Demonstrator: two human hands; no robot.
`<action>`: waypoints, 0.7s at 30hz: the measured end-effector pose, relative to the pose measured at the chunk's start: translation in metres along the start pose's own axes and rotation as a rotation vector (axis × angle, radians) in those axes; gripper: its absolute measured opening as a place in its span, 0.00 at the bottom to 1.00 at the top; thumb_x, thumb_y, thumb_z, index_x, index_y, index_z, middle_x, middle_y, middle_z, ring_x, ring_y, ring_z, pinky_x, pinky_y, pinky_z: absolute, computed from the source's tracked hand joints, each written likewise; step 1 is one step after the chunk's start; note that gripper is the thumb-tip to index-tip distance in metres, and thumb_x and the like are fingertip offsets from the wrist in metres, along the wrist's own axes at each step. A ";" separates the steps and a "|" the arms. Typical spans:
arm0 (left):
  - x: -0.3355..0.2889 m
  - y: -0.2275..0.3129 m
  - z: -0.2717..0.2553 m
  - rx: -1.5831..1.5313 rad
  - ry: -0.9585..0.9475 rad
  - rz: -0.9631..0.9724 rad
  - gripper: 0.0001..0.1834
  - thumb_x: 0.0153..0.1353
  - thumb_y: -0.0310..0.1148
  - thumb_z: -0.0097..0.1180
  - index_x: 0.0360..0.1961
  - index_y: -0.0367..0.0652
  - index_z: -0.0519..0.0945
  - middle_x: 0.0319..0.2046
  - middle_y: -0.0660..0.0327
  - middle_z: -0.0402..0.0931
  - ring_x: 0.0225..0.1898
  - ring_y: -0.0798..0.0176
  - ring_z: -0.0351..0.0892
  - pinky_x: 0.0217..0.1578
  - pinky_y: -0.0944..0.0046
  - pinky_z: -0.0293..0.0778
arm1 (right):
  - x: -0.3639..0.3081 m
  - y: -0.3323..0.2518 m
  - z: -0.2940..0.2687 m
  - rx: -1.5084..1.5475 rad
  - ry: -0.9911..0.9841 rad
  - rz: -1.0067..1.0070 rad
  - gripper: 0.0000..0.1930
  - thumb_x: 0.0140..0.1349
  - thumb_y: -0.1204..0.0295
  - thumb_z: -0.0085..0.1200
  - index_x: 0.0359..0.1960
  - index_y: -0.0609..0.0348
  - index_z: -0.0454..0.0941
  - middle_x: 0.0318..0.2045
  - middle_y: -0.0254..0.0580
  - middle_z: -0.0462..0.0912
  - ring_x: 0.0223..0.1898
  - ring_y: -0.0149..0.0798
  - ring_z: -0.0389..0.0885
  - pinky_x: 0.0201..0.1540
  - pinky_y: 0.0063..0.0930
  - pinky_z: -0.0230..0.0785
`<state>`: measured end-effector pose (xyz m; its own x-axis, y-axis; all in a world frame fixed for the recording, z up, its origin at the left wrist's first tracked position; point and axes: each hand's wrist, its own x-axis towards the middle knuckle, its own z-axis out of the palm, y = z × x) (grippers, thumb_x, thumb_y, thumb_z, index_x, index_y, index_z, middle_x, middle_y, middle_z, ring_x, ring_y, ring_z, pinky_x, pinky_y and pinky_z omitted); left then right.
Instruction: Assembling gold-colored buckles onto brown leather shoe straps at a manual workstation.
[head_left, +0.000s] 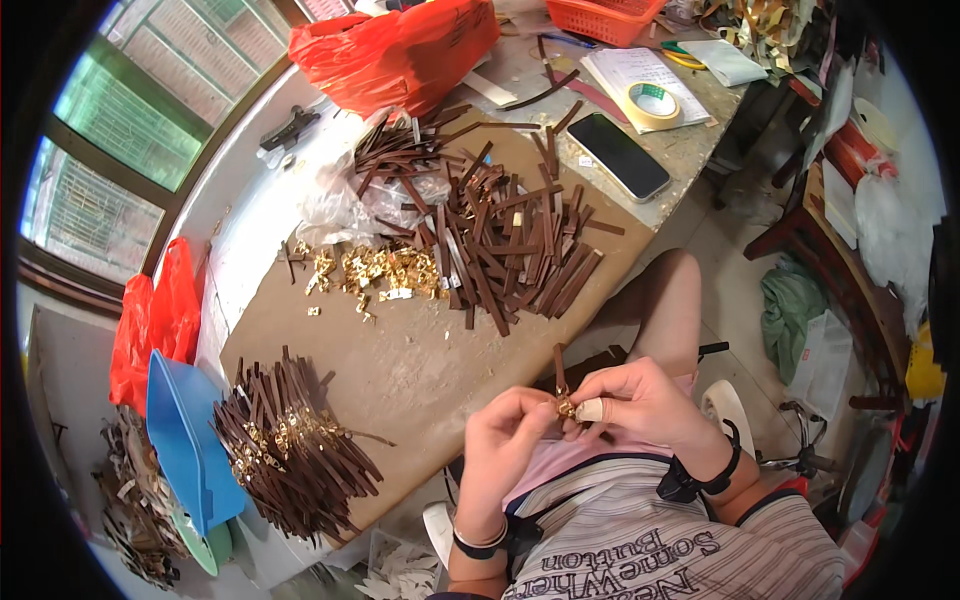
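Left hand (pixel 505 430) and right hand (pixel 640 402) hold strap (pixel 560 368) beside table edge (pixel 430 466).

Illumination bright overall; daylight shows through the window (pixel 130 120), upper left. Pale tabletop (pixel 268 180) beside it nearly washed out. Gold pieces (pixel 405 270), upper centre, glint. Floor (pixel 735 265), right of centre, reads dimmer. Fisheye distortion bends straight edges; corners black. Rim detail soft; centre reasonably sharp.

Head-worn fisheye, close overhead, facing down across the table (pixel 692 150).
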<state>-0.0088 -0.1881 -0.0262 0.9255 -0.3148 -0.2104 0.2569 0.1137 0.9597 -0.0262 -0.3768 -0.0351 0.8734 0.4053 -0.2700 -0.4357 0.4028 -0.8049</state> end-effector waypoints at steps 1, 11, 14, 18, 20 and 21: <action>0.000 -0.003 0.002 -0.006 -0.006 -0.070 0.05 0.62 0.24 0.54 0.32 0.32 0.75 0.29 0.62 0.77 0.30 0.70 0.77 0.33 0.71 0.75 | -0.001 0.000 0.002 0.002 -0.003 0.004 0.10 0.64 0.76 0.49 0.42 0.72 0.76 0.36 0.46 0.81 0.36 0.33 0.81 0.37 0.26 0.79; 0.002 -0.008 0.013 -0.180 0.131 0.055 0.06 0.58 0.21 0.57 0.34 0.35 0.72 0.30 0.58 0.79 0.31 0.70 0.79 0.34 0.71 0.75 | -0.005 -0.004 -0.001 0.077 -0.014 0.089 0.10 0.62 0.77 0.52 0.41 0.74 0.76 0.33 0.49 0.82 0.35 0.36 0.82 0.40 0.26 0.77; -0.003 -0.008 0.012 -0.142 0.164 0.111 0.07 0.56 0.19 0.59 0.34 0.34 0.73 0.30 0.59 0.78 0.31 0.72 0.78 0.33 0.73 0.75 | -0.003 0.002 -0.004 0.090 -0.057 0.085 0.10 0.61 0.78 0.53 0.41 0.73 0.76 0.33 0.49 0.82 0.35 0.36 0.82 0.39 0.26 0.77; -0.006 -0.003 0.013 -0.160 0.181 0.099 0.08 0.55 0.19 0.60 0.32 0.34 0.73 0.30 0.59 0.78 0.33 0.71 0.79 0.34 0.74 0.75 | -0.002 0.004 -0.005 0.076 -0.082 0.013 0.08 0.59 0.79 0.55 0.39 0.73 0.77 0.32 0.48 0.82 0.32 0.35 0.82 0.36 0.24 0.77; -0.008 -0.001 0.013 -0.140 0.187 0.101 0.08 0.55 0.19 0.60 0.32 0.34 0.72 0.30 0.60 0.78 0.33 0.72 0.78 0.34 0.74 0.74 | -0.004 0.003 -0.001 0.072 -0.064 0.013 0.08 0.58 0.79 0.56 0.37 0.73 0.78 0.30 0.46 0.81 0.30 0.34 0.81 0.33 0.23 0.76; -0.009 0.000 0.013 -0.118 0.192 0.102 0.08 0.54 0.19 0.61 0.32 0.34 0.72 0.30 0.60 0.77 0.33 0.72 0.78 0.34 0.74 0.74 | -0.004 0.003 0.001 0.069 -0.046 0.012 0.07 0.57 0.80 0.57 0.35 0.72 0.78 0.29 0.44 0.81 0.28 0.33 0.81 0.31 0.21 0.75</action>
<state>-0.0208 -0.1977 -0.0218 0.9812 -0.1128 -0.1563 0.1802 0.2484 0.9518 -0.0314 -0.3765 -0.0359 0.8577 0.4473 -0.2535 -0.4614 0.4524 -0.7632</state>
